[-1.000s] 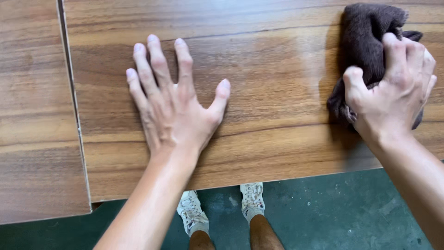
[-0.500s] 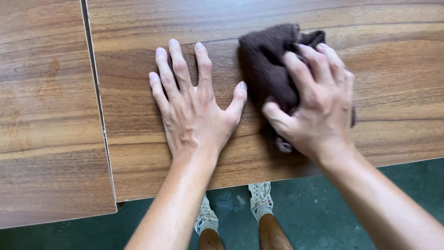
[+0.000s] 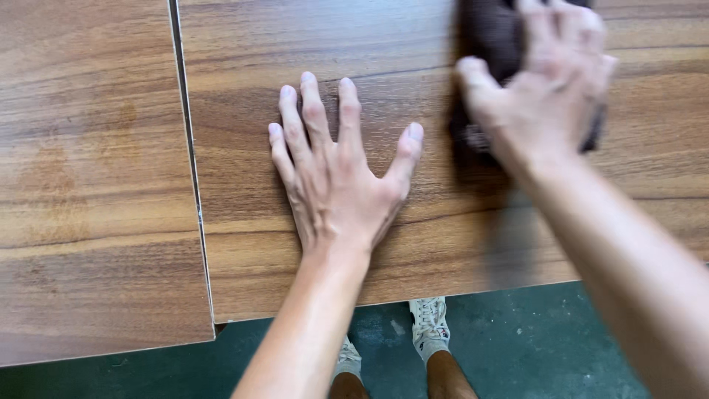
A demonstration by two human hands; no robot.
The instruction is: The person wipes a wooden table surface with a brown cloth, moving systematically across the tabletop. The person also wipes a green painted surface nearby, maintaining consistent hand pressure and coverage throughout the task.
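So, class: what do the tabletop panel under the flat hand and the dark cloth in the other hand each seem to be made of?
Tabletop panel: wood or a wood-look laminate, hard to tell which; brown streaked grain, smooth with a slight sheen, and a straight thin edge.
Dark cloth: soft dark-brown fabric, possibly towelling; it bunches under the right hand, though blur hides the weave.
The left hand lies flat on the panel.

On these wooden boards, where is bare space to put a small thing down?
The left board, left of the seam, is bare. So is the strip between the seam and the left hand, flat on the right board. It is crowded around the right hand, pressing the dark brown cloth.
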